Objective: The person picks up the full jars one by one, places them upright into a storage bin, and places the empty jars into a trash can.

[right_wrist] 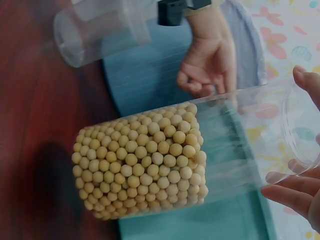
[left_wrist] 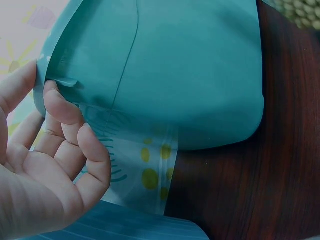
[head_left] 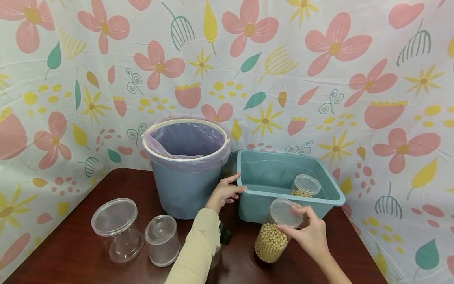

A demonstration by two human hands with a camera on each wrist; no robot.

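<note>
My right hand [head_left: 309, 232] grips a clear plastic jar [head_left: 272, 223] around its lidded top, fingers on one side and thumb on the other. Pale round soybeans [right_wrist: 140, 165] fill its lower part. The jar is in front of the teal basin [head_left: 253, 207], its base close over the table. With thumb and fingers, my left hand [head_left: 225, 192] pinches the basin's left rim; in the left wrist view the fingertips [left_wrist: 62, 107] curl against that edge. Inside the basin, at the right, is another lidded jar [head_left: 306, 186] with soybeans, its lower part hidden by the front wall.
Left of the basin stands a blue bucket [head_left: 186, 189] with a purple liner. Two clear jars [head_left: 124, 244] [head_left: 163, 242] stand at the table's left; another clear jar [right_wrist: 95, 35] is partly hidden behind my left forearm in the head view. A floral cloth [head_left: 248, 71] hangs behind.
</note>
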